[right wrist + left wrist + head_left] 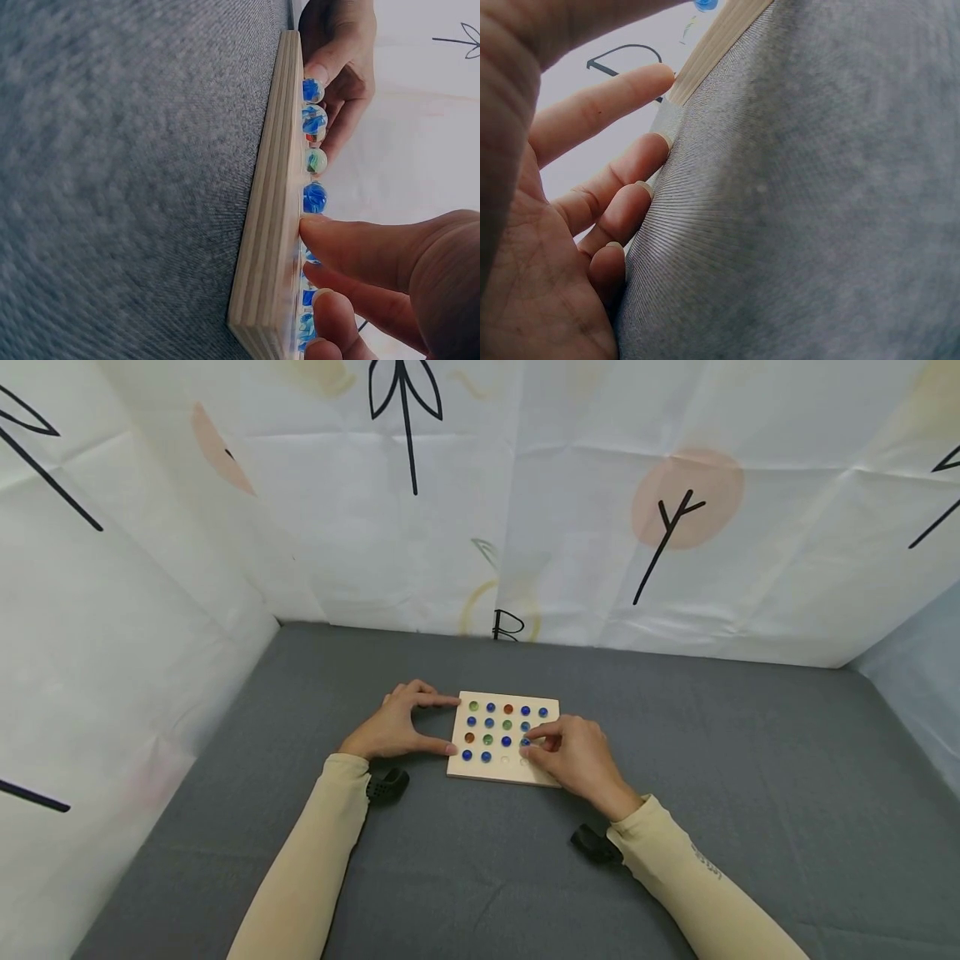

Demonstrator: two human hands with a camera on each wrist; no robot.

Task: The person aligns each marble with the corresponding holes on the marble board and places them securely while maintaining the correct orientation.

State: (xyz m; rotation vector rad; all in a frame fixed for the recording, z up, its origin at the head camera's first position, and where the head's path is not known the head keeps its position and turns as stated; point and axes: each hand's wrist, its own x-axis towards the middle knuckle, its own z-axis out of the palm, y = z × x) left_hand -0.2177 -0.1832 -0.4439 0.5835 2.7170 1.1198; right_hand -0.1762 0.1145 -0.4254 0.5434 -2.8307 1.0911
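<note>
A pale wooden board with rows of hollows lies flat, carrying several glass marbles in blue, green and orange-red. The left hand rests at its left side, thumb and forefinger spread straight and touching the edge. In the left wrist view, the other left fingers bend loosely beside the cloth. Over the board's right part, the right hand pinches a blue marble between thumb and forefinger, at the second row from the front. The right thumb partly hides this marble in the right wrist view.
Dark grey cloth covers the table around the board. White printed fabric hangs behind and at the sides. A bare hollow shows in the board's front row. Black straps with devices sit at both wrists.
</note>
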